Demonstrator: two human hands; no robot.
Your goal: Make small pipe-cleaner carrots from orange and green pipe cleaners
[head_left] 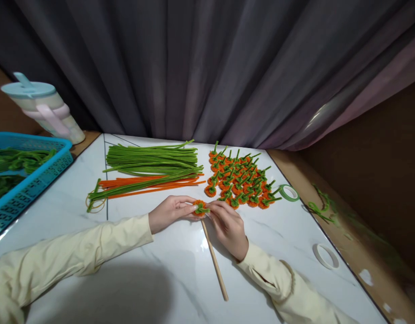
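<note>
My left hand point(170, 211) and my right hand point(227, 225) meet over the white table point(160, 270), both pinching a small orange pipe-cleaner piece with a green stem point(201, 208). It sits at the top end of a thin wooden stick point(214, 261) that slants toward me. Just beyond my hands lies a pile of finished orange-and-green pieces point(241, 180). To the left of that pile lie bundles of green pipe cleaners point(149, 159) and orange pipe cleaners point(153, 184).
A blue basket point(28, 184) with green pipe cleaners stands at the left, and a pale lidded jug point(45, 110) behind it. A roll of green tape point(288, 192) and a white tape ring point(325, 255) lie at the right. A dark curtain hangs behind the table.
</note>
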